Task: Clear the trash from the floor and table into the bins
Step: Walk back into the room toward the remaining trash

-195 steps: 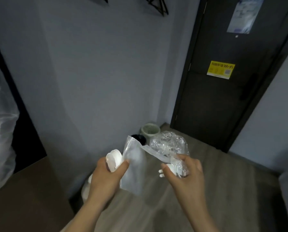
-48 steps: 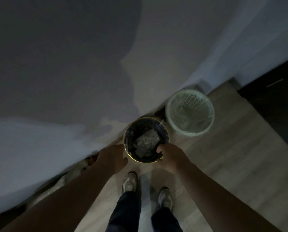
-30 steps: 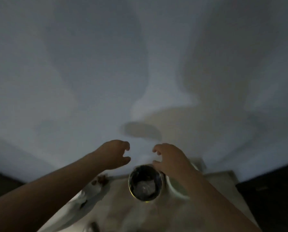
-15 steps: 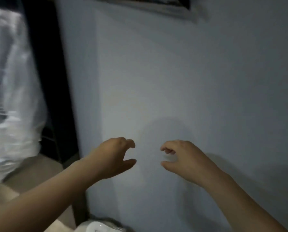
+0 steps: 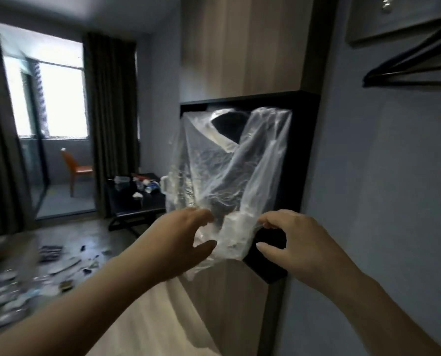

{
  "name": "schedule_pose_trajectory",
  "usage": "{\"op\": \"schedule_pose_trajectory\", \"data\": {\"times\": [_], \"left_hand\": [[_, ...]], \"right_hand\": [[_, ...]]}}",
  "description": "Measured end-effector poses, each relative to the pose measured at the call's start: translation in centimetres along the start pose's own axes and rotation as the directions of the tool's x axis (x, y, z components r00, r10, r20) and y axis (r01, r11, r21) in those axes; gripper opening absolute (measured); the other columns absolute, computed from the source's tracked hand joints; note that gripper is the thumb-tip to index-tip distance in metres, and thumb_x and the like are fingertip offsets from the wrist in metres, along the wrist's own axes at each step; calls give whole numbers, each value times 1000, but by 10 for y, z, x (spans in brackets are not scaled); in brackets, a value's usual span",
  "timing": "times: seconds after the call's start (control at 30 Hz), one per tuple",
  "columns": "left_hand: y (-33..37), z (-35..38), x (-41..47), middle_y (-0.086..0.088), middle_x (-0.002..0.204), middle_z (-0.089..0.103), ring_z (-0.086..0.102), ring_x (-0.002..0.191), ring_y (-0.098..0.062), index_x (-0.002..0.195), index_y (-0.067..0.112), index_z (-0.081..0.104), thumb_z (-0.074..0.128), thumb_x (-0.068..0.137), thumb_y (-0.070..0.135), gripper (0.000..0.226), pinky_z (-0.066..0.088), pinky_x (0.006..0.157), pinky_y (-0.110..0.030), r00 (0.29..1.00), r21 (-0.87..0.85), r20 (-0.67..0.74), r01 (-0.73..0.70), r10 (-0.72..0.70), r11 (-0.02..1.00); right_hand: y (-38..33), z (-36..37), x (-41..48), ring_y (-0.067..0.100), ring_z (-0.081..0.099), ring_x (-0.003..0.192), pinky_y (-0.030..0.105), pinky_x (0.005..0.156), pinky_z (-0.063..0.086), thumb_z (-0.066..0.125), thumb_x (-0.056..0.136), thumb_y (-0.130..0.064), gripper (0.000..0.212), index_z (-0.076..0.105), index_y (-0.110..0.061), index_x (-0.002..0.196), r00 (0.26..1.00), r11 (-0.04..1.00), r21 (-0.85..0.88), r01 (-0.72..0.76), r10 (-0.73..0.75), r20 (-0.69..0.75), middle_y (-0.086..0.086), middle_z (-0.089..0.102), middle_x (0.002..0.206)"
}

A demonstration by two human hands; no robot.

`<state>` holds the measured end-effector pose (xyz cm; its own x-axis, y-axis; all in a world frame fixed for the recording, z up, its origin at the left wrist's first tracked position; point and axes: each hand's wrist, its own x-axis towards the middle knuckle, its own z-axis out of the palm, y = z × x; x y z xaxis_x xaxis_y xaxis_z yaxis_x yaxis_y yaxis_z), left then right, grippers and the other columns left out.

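- Low in the middle of the view, the left hand (image 5: 178, 242) and the right hand (image 5: 299, 245) are raised side by side, a little apart. Both have loosely curled fingers, with the thumb away from them, and hold nothing.
- Just behind them a clear plastic cover (image 5: 229, 170) hangs in the dark niche (image 5: 304, 150) of a wooden wardrobe. I cannot tell if the fingertips touch it.
- On the floor (image 5: 91, 232) to the left, scattered trash (image 5: 57, 263) lies in many small pieces, well apart from both hands.
- Further back, other trash (image 5: 147, 187) sits on the dark tabletop (image 5: 137, 201), beside the curtain (image 5: 111, 119).
- An orange chair (image 5: 78, 168) stands beyond the glass door, and a black hanger (image 5: 414, 68) is on the wall at upper right.
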<state>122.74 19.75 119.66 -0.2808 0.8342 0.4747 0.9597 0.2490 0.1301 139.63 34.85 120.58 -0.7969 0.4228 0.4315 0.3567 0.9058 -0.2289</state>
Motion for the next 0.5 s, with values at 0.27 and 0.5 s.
{"op": "schedule_pose_trajectory", "data": {"times": [0.27, 0.5], "left_hand": [[-121, -26, -52, 10, 118, 59, 55, 106, -7, 123, 31, 53, 58, 88, 43, 37, 46, 88, -23, 968, 73, -2, 252, -253, 965], [-228, -20, -48, 10, 113, 60, 57, 100, -7, 120, 29, 55, 59, 86, 45, 38, 48, 86, -25, 908, 167, -60, 419, -415, 892]], "right_hand": [[-99, 85, 95, 3, 56, 107, 23, 91, 45, 67, 82, -35, 38, 61, -30, 119, 971, 971, 85, 224, -230, 66, -14, 60, 115], [-140, 164, 192, 7, 55, 110, 27, 95, 45, 65, 86, -39, 40, 58, -30, 124, 912, 914, 124, 386, -398, 101, -11, 60, 119]]}}
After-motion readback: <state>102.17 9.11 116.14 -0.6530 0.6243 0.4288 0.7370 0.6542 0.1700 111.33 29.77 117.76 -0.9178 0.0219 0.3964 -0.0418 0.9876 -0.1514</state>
